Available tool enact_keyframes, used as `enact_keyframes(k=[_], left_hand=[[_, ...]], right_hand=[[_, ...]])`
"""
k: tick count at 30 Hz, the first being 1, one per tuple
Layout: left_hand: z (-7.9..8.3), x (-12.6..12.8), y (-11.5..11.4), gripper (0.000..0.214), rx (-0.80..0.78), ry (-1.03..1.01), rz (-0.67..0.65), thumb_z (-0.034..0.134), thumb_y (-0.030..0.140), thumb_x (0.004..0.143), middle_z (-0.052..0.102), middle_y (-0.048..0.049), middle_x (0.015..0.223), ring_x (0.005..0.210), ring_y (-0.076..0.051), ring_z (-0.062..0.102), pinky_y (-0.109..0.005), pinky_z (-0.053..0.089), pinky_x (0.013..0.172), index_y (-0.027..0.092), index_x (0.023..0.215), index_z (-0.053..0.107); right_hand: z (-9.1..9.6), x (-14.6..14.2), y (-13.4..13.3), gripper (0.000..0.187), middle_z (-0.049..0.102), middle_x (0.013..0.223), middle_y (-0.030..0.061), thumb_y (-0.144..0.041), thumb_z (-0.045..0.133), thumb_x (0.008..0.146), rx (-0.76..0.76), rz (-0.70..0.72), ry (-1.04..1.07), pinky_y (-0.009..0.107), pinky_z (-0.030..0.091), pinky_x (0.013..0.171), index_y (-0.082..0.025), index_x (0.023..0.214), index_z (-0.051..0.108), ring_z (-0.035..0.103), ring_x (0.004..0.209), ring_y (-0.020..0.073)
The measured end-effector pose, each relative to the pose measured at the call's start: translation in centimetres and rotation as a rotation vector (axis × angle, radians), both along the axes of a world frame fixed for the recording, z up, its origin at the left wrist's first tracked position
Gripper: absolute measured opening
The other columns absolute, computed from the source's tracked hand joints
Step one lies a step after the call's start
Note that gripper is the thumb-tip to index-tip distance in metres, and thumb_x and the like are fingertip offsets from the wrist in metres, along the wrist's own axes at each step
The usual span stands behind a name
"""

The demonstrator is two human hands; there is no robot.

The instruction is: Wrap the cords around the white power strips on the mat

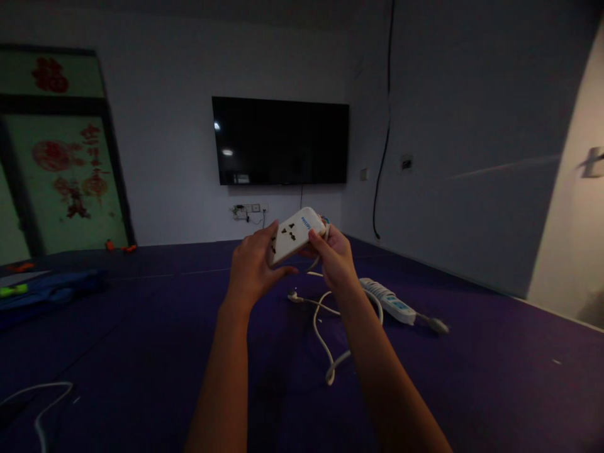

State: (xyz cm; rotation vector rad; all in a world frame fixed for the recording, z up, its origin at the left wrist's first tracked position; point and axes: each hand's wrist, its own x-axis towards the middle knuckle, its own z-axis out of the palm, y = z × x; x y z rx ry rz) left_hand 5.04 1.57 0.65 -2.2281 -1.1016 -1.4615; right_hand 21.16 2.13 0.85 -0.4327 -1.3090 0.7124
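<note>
Both my hands hold a white power strip (295,234) up in front of me, socket face toward the camera. My left hand (255,264) grips its near end with thumb and fingers closed round it. My right hand (336,257) is closed on its far end. A white cord (325,327) hangs from the strip and loops down onto the purple floor (141,340), ending in a plug (295,296). A second white power strip (389,301) with blue switches lies on the floor just right of my right wrist.
A dark wall-mounted TV (282,139) hangs ahead above wall sockets (248,211). A black cable (384,126) runs down the right wall. A glass door with red decorations (66,170) stands left. Blue items (47,289) lie at the far left; another white cord (42,402) sits bottom left.
</note>
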Motion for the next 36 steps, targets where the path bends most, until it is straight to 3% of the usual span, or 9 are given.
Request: enact_keyframes(k=[8, 13, 20, 26, 31, 36], left_hand=[[0.3, -0.1, -0.9, 0.070, -0.141, -0.122, 0.031, 0.077, 0.045, 0.055, 0.065, -0.0092, 0.111, 0.098, -0.028, 0.060, -0.042, 0.047, 0.082, 0.022, 0.118, 0.056], [0.4, 0.5, -1.1, 0.068, -0.178, -0.359, 0.106, 0.077, 0.047, 0.053, 0.067, -0.0103, 0.103, 0.092, -0.029, 0.062, -0.044, 0.048, 0.077, 0.021, 0.113, 0.059], [0.9, 1.1, -1.5, 0.057, -0.304, -0.814, -0.238, 0.078, 0.040, 0.050, 0.068, -0.0078, 0.090, 0.081, -0.022, 0.064, -0.033, 0.052, 0.067, 0.013, 0.098, 0.063], [1.1, 0.5, -1.4, 0.047, -0.563, -0.965, -0.489, 0.076, 0.039, 0.051, 0.067, -0.0082, 0.080, 0.060, -0.016, 0.061, -0.025, 0.048, 0.049, 0.011, 0.088, 0.065], [0.8, 0.0, -1.6, 0.051, -0.808, -0.870, -0.804, 0.067, 0.044, 0.059, 0.068, -0.0143, 0.087, 0.058, -0.016, 0.060, -0.027, 0.050, 0.050, 0.009, 0.096, 0.062], [0.3, -0.9, -2.2, 0.052, -0.811, -0.629, -0.957, 0.059, 0.044, 0.062, 0.067, -0.0169, 0.096, 0.061, -0.018, 0.060, -0.028, 0.047, 0.051, 0.010, 0.101, 0.061]], right_hand=[[0.1, 0.9, 0.0, 0.055, 0.067, 0.092, 0.0071, -0.057, 0.062, 0.070, 0.011, -0.035, -0.024, 0.029, 0.054, 0.062, -0.020, 0.110, 0.054, 0.065, 0.076, 0.0176], [0.1, 1.5, 0.3, 0.058, 0.069, 0.075, 0.0057, -0.061, 0.049, 0.079, -0.009, -0.069, -0.086, 0.030, 0.051, 0.066, -0.017, 0.116, 0.056, 0.064, 0.065, 0.0154], [-0.6, 1.3, 1.4, 0.058, 0.064, 0.060, 0.0035, -0.068, 0.045, 0.077, 0.043, -0.110, -0.341, 0.027, 0.048, 0.064, -0.014, 0.079, 0.066, 0.059, 0.058, 0.0133], [-1.8, -0.3, 2.6, 0.063, 0.060, 0.058, 0.0021, -0.069, 0.035, 0.082, 0.059, -0.091, -0.518, 0.024, 0.045, 0.059, -0.013, 0.077, 0.064, 0.055, 0.056, 0.0117], [-2.2, -0.7, 2.8, 0.061, 0.060, 0.061, 0.0025, -0.066, 0.032, 0.085, 0.088, -0.094, -0.606, 0.025, 0.044, 0.062, -0.014, 0.073, 0.062, 0.056, 0.059, 0.0128], [-2.2, 0.4, 2.8, 0.063, 0.062, 0.062, 0.0044, -0.064, 0.030, 0.086, 0.041, -0.185, -0.682, 0.025, 0.041, 0.063, -0.013, 0.071, 0.064, 0.057, 0.061, 0.0137]])
